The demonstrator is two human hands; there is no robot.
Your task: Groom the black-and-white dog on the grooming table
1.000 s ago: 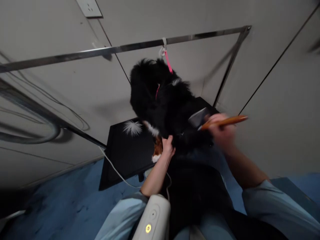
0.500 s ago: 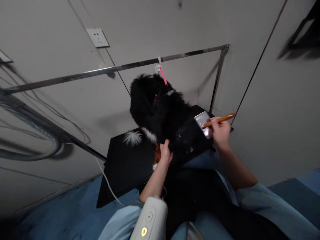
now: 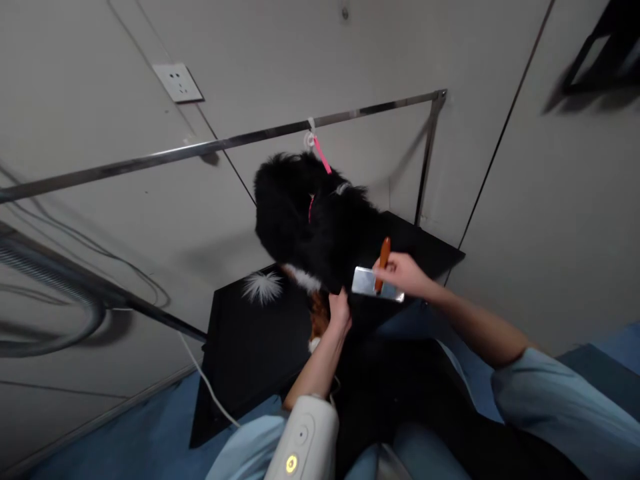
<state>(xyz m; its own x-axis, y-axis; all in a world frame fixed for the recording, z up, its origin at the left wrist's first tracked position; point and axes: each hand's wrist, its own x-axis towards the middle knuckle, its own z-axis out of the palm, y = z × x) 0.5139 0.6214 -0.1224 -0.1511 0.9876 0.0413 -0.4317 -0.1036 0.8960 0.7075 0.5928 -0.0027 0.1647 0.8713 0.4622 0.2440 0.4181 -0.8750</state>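
Note:
A dog (image 3: 300, 220) with long black fur stands on a black grooming table (image 3: 240, 347). Its white chest patch and a brown leg with a white paw show at the front. My left hand (image 3: 340, 312) is closed on the fur beside that leg, fingertips partly hidden. In my right hand (image 3: 403, 273) is a slicker brush (image 3: 364, 281) with an orange-brown wooden handle and a silver back, held by the dog's near side. Its bristles are out of sight. A pink loop (image 3: 323, 157) ties the dog to the metal bar above it.
A metal bar (image 3: 170, 157) runs above the table, close to the wall. A white tuft of fur (image 3: 263, 287) shows on the tabletop. At left hang a grey hose (image 3: 90, 313) and cables. A pale device (image 3: 305, 440) with a yellow light sits close below me.
My right hand has brought the brush left and down, toward my left hand, and its handle has swung from pointing right to upright. My left hand stays by the leg.

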